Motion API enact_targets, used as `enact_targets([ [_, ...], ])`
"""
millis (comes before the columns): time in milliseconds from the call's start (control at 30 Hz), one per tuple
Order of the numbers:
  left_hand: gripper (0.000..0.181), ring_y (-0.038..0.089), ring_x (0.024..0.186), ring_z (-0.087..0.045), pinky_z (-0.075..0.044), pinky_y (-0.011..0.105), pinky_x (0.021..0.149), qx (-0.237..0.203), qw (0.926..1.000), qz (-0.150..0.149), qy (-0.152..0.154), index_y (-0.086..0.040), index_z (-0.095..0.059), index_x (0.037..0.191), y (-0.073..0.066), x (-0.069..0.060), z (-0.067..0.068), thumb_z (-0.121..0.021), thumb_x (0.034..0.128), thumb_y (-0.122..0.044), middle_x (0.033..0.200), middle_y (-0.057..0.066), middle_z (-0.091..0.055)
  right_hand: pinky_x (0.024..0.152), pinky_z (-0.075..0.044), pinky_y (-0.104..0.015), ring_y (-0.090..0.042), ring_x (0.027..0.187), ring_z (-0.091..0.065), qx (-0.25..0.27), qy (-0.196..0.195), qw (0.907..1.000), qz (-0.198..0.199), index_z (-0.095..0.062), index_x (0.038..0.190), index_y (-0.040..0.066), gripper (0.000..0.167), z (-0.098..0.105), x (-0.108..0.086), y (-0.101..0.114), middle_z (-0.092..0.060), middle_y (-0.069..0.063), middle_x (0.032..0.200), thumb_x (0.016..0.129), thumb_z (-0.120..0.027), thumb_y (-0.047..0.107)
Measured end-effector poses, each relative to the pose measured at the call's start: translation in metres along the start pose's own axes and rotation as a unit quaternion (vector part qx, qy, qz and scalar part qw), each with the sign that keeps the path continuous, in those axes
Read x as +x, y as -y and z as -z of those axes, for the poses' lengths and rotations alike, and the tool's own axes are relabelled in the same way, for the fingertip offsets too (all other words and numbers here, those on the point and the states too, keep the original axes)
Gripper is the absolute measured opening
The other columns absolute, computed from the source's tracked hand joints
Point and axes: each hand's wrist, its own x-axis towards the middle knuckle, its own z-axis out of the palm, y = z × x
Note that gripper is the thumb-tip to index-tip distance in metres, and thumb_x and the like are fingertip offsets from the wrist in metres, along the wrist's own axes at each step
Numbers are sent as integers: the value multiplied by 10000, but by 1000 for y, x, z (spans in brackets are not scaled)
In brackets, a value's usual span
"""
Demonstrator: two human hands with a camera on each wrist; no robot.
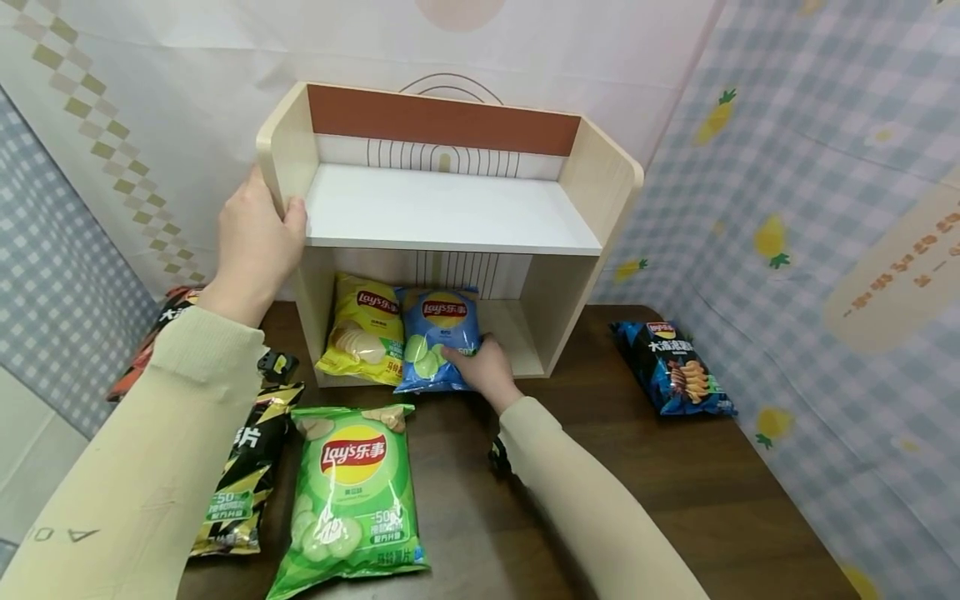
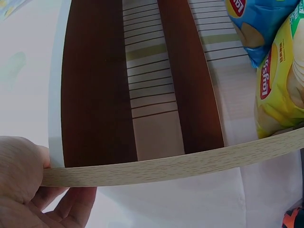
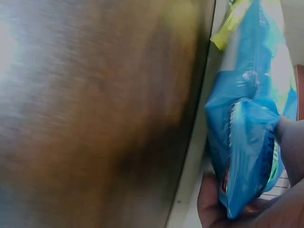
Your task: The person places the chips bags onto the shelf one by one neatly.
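Gripping the left side panel (image 1: 288,142) of the two-tier wooden shelf unit (image 1: 450,208) up at its top tier with the left hand (image 1: 258,237). Grasping the blue Lay's potato chip bag (image 1: 442,329) by its right side, between thumb and fingers of the right hand (image 1: 487,371). Holding that bag in the lower compartment, face outward, bottom end slightly past the front edge, side touching the yellow Lay's potato chip bag (image 1: 363,325) in the compartment's left part.

Can see the shelf unit at the back edge of the brown table (image 1: 697,492). In front of its left half, can see the green Lay's potato chip bag (image 1: 360,500), lying flat and face up. Farther toward the table's left edge, can find the black-and-gold chip bag (image 1: 258,454), partly behind the left sleeve (image 1: 150,467), then the red-and-black bag (image 1: 153,337) toward the back left corner. At the right edge, near the back right corner, can see the blue-and-black Lay's chip bag (image 1: 675,371), well apart from the shelf unit.
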Motion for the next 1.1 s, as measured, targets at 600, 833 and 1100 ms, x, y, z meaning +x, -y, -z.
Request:
enact_targets([
  [600,505,438,1199,-506,-386,545,998,22,10000,75,53,26,-420,1384,1,1,-1,-462,960,-246,1333,268,-518,944,-454,-471,-320,1203,-522,641,221,9977,-3,-411,1406,4,792,15,-27,-35,-531,-202,1320,873,-630,547],
  [833,520,442,1204,-499,-382,550,1001,56,9999,119,85,23,-401,1400,0,1,2,-458,963,-254,1344,267,-508,799,-533,-411,-289,1015,-611,1305,667,9891,-118,-389,1373,-11,750,14,-37,-39,-500,-224,1297,873,-678,467],
  [1100,520,449,1199,-501,-384,552,999,28,9999,125,107,31,-399,1398,-2,0,1,-458,962,-245,1338,275,-509,704,-557,-375,-324,842,-649,2105,444,9766,31,-362,1403,32,631,4,-38,-37,-511,-236,1261,907,-689,244],
])
